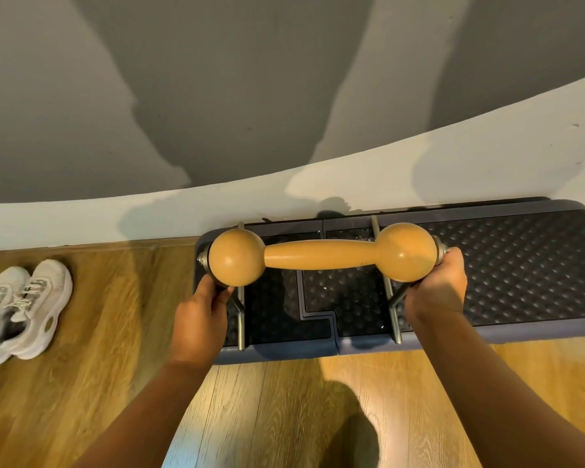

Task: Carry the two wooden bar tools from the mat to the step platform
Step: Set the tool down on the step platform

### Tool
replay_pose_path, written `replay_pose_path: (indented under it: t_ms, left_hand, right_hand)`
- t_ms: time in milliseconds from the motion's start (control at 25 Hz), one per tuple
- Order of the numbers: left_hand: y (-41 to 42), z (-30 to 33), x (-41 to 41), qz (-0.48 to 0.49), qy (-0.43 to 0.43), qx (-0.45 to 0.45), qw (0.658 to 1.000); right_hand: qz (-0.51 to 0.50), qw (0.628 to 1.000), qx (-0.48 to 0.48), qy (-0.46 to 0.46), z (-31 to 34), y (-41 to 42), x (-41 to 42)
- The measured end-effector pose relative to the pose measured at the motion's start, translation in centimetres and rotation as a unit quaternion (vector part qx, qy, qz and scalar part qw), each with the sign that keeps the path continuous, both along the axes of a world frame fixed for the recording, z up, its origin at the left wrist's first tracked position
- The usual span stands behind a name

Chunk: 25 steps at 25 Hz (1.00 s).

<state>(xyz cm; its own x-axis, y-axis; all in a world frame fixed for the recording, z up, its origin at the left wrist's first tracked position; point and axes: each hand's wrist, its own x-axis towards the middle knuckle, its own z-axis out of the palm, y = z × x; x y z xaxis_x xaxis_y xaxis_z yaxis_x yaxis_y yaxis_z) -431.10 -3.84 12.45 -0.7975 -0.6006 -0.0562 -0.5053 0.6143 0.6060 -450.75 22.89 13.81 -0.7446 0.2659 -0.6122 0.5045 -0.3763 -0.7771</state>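
**Q:** Head view — what surrounds the work?

**A:** Wood-plank floor point(81, 383) meets a white skirting and a grey wall. A dark step platform point(520, 265) with a studded top lies along the wall. A pair of white sneakers point(21, 309) stands on the floor, well apart to the left.

**Q:** Where is the task's thing?

**A:** One wooden bar tool point(321, 256), a bar with a ball at each end on metal stands, is over the left part of the platform. Its metal feet appear to sit on or just above the studded top; contact cannot be confirmed. The second tool and the mat are out of view.

**Q:** State of each grip?

**A:** The left hand point(200, 315) is closed around the metal support below the left ball. The right hand point(436, 285) is closed around the support at the right ball, fingers wrapped over the end bolt.

**Q:** Which step is in hand?

**A:** Judged from this pose, the placing of this tool on the platform.

**Q:** What does the next move call for?

**A:** Probably settling both stands flat and level, then opening both hands together so the tool does not tip, before fetching the other tool.
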Motion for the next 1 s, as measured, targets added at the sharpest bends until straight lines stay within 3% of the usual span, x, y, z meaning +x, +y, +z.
replay_pose_path:
  t_ms: [280, 360, 520, 680, 880, 1000]
  left_hand:
    - [-0.2, 0.5, -0.1, -0.008, -0.022, 0.007, 1.0]
    - [-0.5, 1.1, -0.1, -0.02, -0.049, 0.002, 0.999]
    - [-2.7, 3.7, 0.4, -0.115, -0.121, -0.043, 0.985]
    - [-5.0, 8.7, 0.5, -0.06, -0.066, 0.036, 0.995]
    - [-2.7, 17.4, -1.9, -0.034, 0.049, 0.109, 0.992]
    - [-0.7, 24.0, -3.6, -0.062, 0.077, 0.108, 0.989]
  right_hand:
    - [0.061, 0.997, 0.032, 0.025, 0.3, 0.4, 0.1]
    - [0.112, 0.987, 0.113, 0.018, 0.8, 0.7, -0.1]
    - [0.211, 0.933, 0.291, 0.017, 3.0, 2.1, -0.5]
    - [0.261, 0.908, 0.325, 0.05, 6.9, 3.5, -0.7]
    - [0.386, 0.809, 0.355, 0.267, 16.0, 1.8, -0.7]
    - [0.456, 0.744, 0.376, 0.312, 23.1, -0.1, -0.6]
